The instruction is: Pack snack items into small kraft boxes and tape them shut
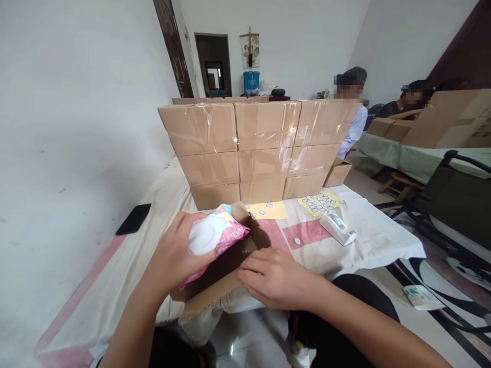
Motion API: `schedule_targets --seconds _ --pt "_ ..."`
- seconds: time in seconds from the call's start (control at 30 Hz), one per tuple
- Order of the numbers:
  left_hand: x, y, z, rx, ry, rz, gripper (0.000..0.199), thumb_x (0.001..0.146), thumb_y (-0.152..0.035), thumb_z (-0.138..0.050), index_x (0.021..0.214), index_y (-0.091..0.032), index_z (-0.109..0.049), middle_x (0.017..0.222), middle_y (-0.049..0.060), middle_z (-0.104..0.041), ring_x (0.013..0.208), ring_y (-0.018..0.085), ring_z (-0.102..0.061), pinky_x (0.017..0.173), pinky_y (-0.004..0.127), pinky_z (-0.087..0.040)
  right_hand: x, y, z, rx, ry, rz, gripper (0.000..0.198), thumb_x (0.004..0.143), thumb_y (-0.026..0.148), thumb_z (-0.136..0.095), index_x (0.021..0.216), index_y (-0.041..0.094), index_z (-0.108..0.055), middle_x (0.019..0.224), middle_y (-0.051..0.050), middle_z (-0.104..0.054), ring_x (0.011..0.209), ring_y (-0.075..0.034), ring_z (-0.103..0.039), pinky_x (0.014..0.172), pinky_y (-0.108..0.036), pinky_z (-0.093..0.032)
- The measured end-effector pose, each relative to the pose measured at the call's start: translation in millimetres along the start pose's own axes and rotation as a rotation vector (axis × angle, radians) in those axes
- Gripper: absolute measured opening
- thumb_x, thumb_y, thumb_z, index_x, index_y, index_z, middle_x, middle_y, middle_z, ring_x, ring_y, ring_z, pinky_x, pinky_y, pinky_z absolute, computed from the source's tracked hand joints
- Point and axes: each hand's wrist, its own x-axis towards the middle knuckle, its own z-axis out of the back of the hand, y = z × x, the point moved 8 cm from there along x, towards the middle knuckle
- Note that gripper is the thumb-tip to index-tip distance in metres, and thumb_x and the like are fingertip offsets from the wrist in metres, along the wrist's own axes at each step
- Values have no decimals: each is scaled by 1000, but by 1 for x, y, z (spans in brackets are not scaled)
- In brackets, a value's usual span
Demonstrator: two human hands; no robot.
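The pack (217, 237) tilts at the 11 o'clock side of the open box (210, 296), seemingly part in its mouth, white lid (203, 237) uppermost. The left hand (180, 250) has hold of it from 9 o'clock, half curled, thumb at the lid's near edge and fingers round its far side. The right hand (270, 276) sits at the box's 4 o'clock edge, fingers bent and close together; whether it pinches the cardboard I cannot tell.

The pack looks soft, so a broad, light hold should serve better than a squeeze, which might crease the wrapper or spring the lid. Keeping it tilted ought to spare its ends from the rough near flap, while the right hand steadies the edge, as so light a box could slip on the bench (372, 237).

The left palm covers the pack's 9 o'clock end; the box's floor is too dark to read. At 1 o'clock, the labels on the sheets (320, 203) are too small to make out, as is the screen of the device (339, 229) at 2 o'clock. Past the stack (264, 130), the boxes hide a person's (356, 125) hands
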Motion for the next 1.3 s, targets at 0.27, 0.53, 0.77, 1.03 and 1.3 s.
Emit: schedule_targets --seconds 0.27,0.53,0.77,1.03,1.3 --pt "-12 -37 -5 119 36 -159 41 72 -28 -65 112 -25 -56 103 5 -59 93 26 -61 80 37 -49 3 2 7 -18 -27 12 14 101 18 -51 94 17 -64 78 -2 -66 71 -16 -54 60 -33 -34" --pt "-22 -60 -27 391 155 -208 21 84 -34 -61 100 -22 -52 92 10 -64 88 30 -62 81 44 -44 -4 12 9 3 -102 120 13 102 20 -52 95 16 -63 71 1 -62 62 -14 -52 55 -33 -33" --pt "3 -28 -69 440 379 -36 25 92 -39 -60 105 -19 -52 84 10 -68 71 28 -67 58 32 -39 -1 8 3 -42 -115 108 15 101 15 -55 88 17 -62 83 -3 -68 77 -15 -59 63 -32 -37" --pt "-19 -29 -84 286 644 -49 10 87 -30 -60 95 -31 -66 79 1 -71 68 25 -69 53 29 -27 -4 11 15 -36 -140 122 21 102 17 -55 83 17 -63 70 2 -60 64 -13 -50 57 -32 -31" --pt "-47 -38 -68 304 694 -64 13 94 -32 -58 88 -32 -70 69 0 -68 61 23 -64 54 31 -29 -8 11 14 76 -72 102 23 103 18 -52 85 18 -67 72 0 -63 67 -14 -53 59 -33 -36"
